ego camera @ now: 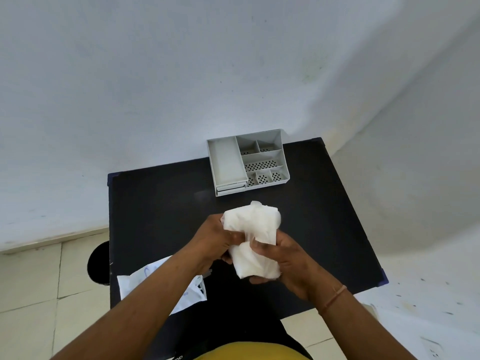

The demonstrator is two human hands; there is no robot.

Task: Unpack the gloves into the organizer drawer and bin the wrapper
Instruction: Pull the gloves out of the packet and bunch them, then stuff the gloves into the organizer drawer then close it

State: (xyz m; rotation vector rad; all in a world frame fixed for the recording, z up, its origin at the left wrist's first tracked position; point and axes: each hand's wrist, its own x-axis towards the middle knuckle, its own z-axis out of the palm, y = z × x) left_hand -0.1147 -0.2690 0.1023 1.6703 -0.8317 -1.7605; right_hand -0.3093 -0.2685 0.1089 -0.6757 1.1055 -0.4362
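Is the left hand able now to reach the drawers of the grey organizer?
Probably not at once: the left hand and right hand both grip the white bundle. Otherwise the table before the organizer lies bare.

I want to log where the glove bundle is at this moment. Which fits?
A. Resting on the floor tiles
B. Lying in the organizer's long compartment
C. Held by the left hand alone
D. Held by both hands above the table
D: the left hand and right hand both grip the white glove bundle over the black table, short of the grey organizer.
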